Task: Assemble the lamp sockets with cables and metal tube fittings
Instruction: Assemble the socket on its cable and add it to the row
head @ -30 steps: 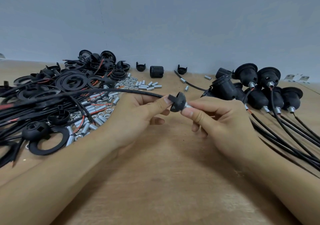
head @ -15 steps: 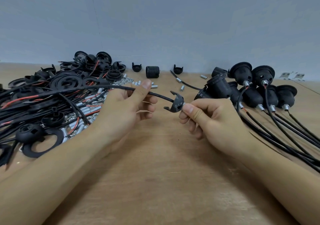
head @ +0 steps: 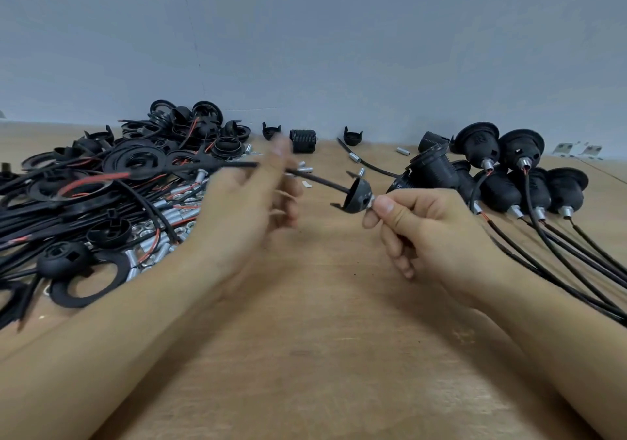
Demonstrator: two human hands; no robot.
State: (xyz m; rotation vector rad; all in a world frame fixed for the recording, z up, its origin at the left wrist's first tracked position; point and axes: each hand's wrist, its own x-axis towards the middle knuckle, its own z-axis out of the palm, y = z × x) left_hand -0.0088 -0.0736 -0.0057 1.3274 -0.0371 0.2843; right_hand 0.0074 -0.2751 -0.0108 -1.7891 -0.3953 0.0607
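Note:
A black dome-shaped socket cap (head: 357, 194) hangs above the wooden table between my hands. My right hand (head: 437, 232) pinches the small metal tube fitting (head: 372, 202) at the cap's narrow end with thumb and forefinger. A black cable (head: 319, 180) comes out of the cap's open side and runs left into the pile. My left hand (head: 251, 212), blurred by motion, has its thumb and fingers around this cable about a hand's width left of the cap.
A heap of black rings, caps, cables and metal tubes (head: 112, 188) covers the table's left side. Several assembled sockets with cables (head: 502, 181) lie at the right. A threaded socket body (head: 303, 140) and two loose caps (head: 353, 135) sit by the wall.
My hands have drawn apart: the left hand slid left along the cable, away from the cap, while the right hand kept hold of the fitting and turned the cap's open side leftward.

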